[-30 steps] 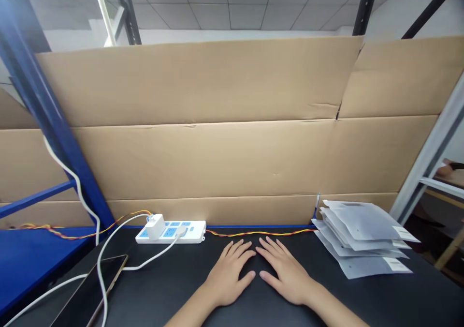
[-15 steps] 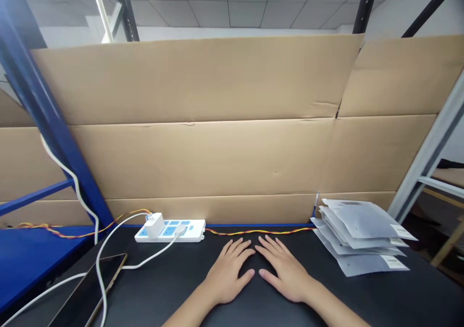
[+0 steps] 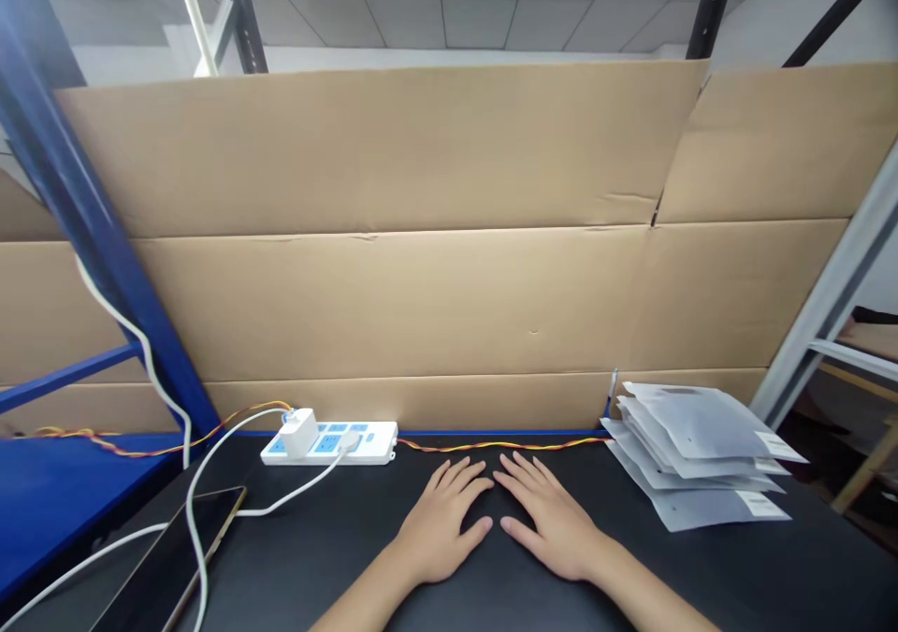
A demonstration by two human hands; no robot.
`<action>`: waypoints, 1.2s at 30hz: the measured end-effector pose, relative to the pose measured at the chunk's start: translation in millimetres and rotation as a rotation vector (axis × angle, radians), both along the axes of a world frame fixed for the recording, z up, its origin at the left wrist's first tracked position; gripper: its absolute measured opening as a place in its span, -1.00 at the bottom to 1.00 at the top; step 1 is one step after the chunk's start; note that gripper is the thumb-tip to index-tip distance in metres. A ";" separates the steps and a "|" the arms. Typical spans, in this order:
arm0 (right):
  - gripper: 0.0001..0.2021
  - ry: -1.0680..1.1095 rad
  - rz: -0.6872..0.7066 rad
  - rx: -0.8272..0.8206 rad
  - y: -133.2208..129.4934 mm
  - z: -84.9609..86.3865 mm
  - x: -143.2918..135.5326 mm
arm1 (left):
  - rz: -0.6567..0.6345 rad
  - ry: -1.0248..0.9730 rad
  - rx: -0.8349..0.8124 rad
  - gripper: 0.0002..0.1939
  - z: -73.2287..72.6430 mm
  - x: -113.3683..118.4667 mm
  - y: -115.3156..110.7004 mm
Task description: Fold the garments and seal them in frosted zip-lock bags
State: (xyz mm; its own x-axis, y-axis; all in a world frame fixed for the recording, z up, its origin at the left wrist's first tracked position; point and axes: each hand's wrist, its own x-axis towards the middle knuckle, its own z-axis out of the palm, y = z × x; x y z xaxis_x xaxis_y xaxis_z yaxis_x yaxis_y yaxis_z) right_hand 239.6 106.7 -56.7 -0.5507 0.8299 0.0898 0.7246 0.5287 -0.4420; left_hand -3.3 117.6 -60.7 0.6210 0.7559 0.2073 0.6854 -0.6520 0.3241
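My left hand (image 3: 443,522) lies palm down on the black tabletop (image 3: 491,606), fingers stretched out and thumb apart, holding nothing. Beside it my right hand (image 3: 552,520) rests flat in the same way, its fingers spread and nothing in them. The two hands are close together but do not touch. Left of my left hand is a white power strip (image 3: 383,443) with blue sockets. To the right of my right hand sits a stack of translucent plastic bags (image 3: 702,436) with white labels.
A cardboard wall (image 3: 421,305) stands behind the table. At left lie a dark flat device (image 3: 168,557), white cables (image 3: 196,538) and a blue surface (image 3: 63,510). A red-and-yellow wire (image 3: 491,446) runs along the back edge. A pen (image 3: 613,387) stands behind the bags.
Both hands stay in place on the table. The view has tilted very slightly; nothing else has visibly moved.
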 end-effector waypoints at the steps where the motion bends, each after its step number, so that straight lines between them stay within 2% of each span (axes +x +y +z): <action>1: -0.38 0.000 -0.001 0.003 0.1 0.0 0.1 | 0.000 0.000 0.000 -0.55 -0.1 0.1 0.1; 18: -0.40 -0.003 -0.018 0.015 -1.2 2.5 -2.2 | 0.010 0.031 -0.004 -0.55 2.9 0.6 -0.2; 36: -0.43 0.029 -0.041 0.031 -2.3 1.4 -4.6 | 0.011 -0.025 -0.019 -0.59 -2.7 -4.1 1.5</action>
State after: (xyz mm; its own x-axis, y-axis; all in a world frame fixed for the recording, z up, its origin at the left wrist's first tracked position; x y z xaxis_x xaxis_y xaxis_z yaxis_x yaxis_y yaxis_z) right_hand 235.0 104.4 -55.3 -0.5133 0.8480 0.1316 0.7330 0.5130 -0.4467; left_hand -7.4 119.1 -63.4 0.6071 0.7668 0.2084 0.6842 -0.6378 0.3537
